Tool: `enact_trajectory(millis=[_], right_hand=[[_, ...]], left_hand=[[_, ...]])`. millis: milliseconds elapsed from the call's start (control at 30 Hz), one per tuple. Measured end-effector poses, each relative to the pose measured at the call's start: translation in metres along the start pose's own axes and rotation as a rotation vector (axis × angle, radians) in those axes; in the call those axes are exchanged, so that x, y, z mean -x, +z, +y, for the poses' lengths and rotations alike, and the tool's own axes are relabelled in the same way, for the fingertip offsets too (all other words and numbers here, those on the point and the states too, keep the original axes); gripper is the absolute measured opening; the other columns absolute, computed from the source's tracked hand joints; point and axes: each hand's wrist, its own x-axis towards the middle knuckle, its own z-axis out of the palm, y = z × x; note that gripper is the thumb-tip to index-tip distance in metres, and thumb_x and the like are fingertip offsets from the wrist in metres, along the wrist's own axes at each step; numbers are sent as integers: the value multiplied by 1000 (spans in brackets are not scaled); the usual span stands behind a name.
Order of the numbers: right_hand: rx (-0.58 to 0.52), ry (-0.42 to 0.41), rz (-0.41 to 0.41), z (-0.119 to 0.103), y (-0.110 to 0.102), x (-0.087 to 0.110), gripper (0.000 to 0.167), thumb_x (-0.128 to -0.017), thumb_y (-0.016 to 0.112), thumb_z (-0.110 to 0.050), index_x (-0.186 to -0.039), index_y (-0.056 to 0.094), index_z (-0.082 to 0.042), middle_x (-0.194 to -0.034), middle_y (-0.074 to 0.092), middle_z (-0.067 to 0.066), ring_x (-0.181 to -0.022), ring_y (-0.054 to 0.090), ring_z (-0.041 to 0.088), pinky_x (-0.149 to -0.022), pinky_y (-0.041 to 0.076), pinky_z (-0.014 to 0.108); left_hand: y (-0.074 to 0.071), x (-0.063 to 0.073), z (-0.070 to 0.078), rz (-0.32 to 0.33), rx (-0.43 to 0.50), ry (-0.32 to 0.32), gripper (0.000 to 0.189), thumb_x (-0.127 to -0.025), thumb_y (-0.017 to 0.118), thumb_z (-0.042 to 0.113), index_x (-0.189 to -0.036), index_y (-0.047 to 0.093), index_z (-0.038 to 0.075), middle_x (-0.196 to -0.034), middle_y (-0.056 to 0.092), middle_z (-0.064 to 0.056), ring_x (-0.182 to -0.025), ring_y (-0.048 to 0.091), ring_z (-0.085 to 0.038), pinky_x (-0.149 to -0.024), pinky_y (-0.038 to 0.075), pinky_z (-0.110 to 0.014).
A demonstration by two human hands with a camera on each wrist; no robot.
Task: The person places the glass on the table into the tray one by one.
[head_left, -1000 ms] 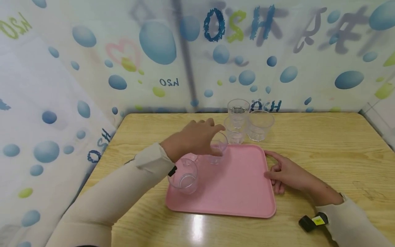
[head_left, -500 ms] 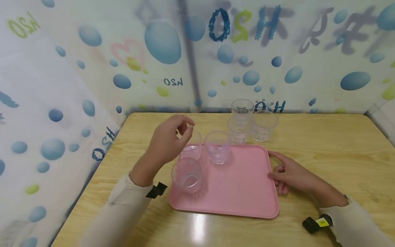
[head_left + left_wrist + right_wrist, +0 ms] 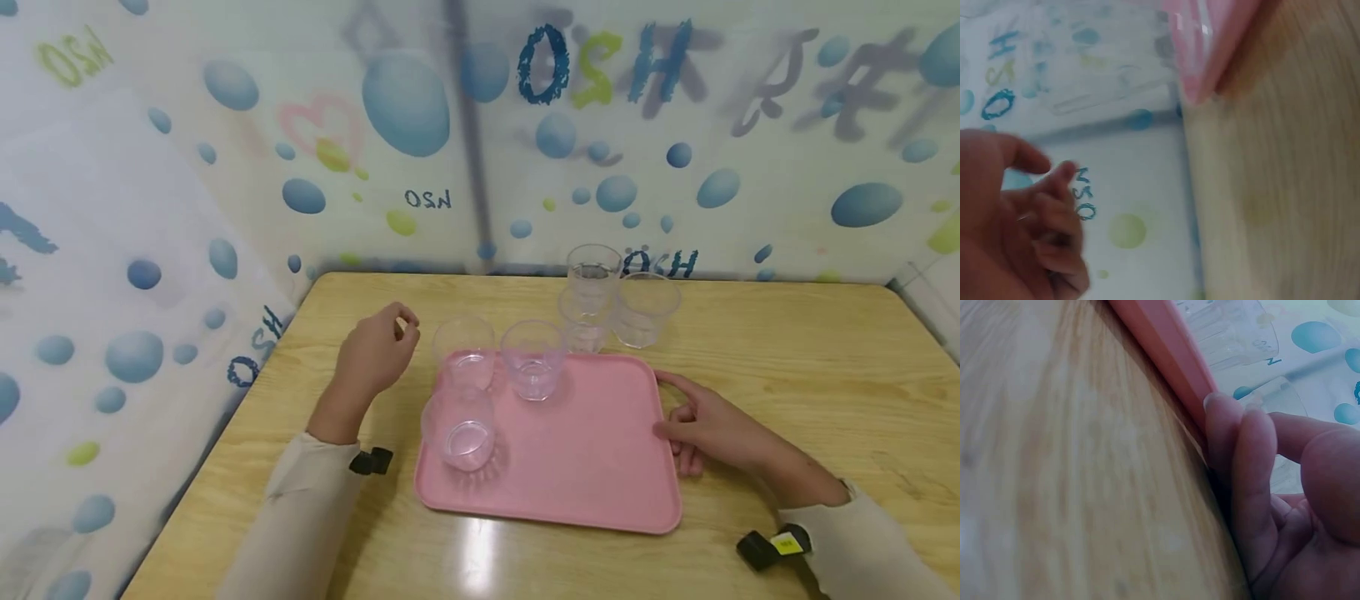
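Observation:
On the pink tray point(image 3: 585, 467) stand three clear plastic cups: a front-left cup point(image 3: 468, 446), a back-left cup point(image 3: 468, 362) and a cup further right point(image 3: 534, 371) along the back edge. Left of the tray, above the table, my left hand point(image 3: 377, 350) hangs loosely curled and holds nothing. Its bent fingers point(image 3: 1060, 215) show bare in the left wrist view. My right hand point(image 3: 716, 425) holds the tray's right rim, thumb on the edge and index finger stretched toward the back corner. The right wrist view shows fingertips point(image 3: 1222, 415) right at the tray's side.
Behind the tray, three more clear cups are grouped: a rear cup point(image 3: 594, 271), a nearer cup point(image 3: 585, 325) overlapping it, and a cup on the right point(image 3: 647, 312). The wooden table point(image 3: 810, 350) ends at a wall covering point(image 3: 525, 142) printed with drops.
My left hand let go of the cup at the tray's back edge and drew away to the left, off the tray. The right hand stayed at the rim.

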Motion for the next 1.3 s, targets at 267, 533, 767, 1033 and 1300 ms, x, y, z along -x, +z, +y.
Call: enact_trajectory(millis=[267,533,767,1033,1300], right_hand=[[-2,2,-2,0,0,1,91,-98,63,-14,-160,-2,-6,-70,61,7,-51,66,19,-48,57,42],[13,27,7,2,1,-2,91,-98,64,-16,-160,-1,-7,-70,62,7,-51,66,19,-49,57,43],[20,42,15,2,0,-2,91,-97,65,-16,-160,-1,-9,-71,63,9,-51,67,20,-50,57,45],[23,50,21,2,-1,-2,92,-97,65,-17,-160,0,-10,-71,63,9,-51,66,20,-49,57,45],[17,45,13,1,-1,-3,90,-98,65,-17,-160,0,-9,-71,63,8,-52,67,20,-50,58,44]], left_hand=[[24,-6,-15,-451,-99,112,61,-98,54,45,-150,42,15,-113,70,-13,-91,66,-22,-84,55,-44],[37,-2,-18,-572,173,54,67,-92,68,27,-151,36,19,-65,60,-5,-47,55,-15,-45,48,-28],[41,-2,-21,-698,307,110,46,-100,57,18,-139,32,13,-60,50,-1,-46,46,-14,-43,43,-26],[42,-4,-24,-651,246,133,46,-101,55,17,-141,34,14,-72,59,-5,-52,56,-16,-47,50,-28],[40,-2,-24,-636,255,94,51,-103,54,20,-147,29,12,-83,67,-10,-59,65,-20,-54,58,-36]])
